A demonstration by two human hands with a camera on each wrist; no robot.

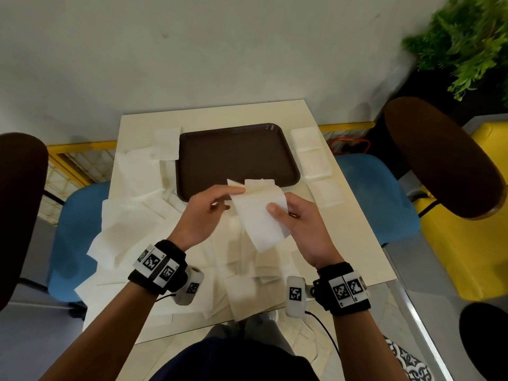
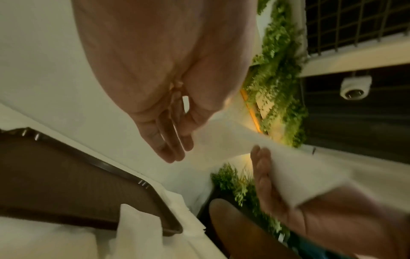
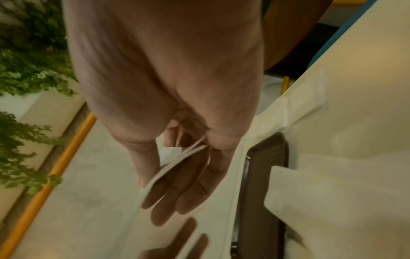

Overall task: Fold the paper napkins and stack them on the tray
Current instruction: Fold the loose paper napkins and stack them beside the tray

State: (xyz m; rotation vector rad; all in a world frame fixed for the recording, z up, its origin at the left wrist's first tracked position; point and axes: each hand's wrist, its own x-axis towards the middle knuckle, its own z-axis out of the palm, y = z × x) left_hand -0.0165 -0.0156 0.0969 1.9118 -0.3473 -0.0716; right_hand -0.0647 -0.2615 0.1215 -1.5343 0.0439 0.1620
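Observation:
A brown tray (image 1: 236, 155) lies at the middle of the cream table (image 1: 354, 243). Both hands hold one white paper napkin (image 1: 258, 218) in the air over the tray's near edge. My left hand (image 1: 237, 191) pinches its upper left corner. My right hand (image 1: 275, 209) grips its right side, thumb on top and fingers underneath. The left wrist view shows the left fingers (image 2: 173, 145) at the napkin (image 2: 235, 138), with the tray (image 2: 66, 184) below. In the right wrist view the napkin's layered edge (image 3: 175, 166) runs between thumb and fingers (image 3: 195, 189).
Loose unfolded napkins (image 1: 129, 210) cover the table's left and near parts. Small folded napkins (image 1: 312, 152) lie in a row right of the tray, and one folded napkin (image 1: 166, 144) lies at its far left corner. Blue chairs (image 1: 376, 188) flank the table; a plant (image 1: 467, 37) stands far right.

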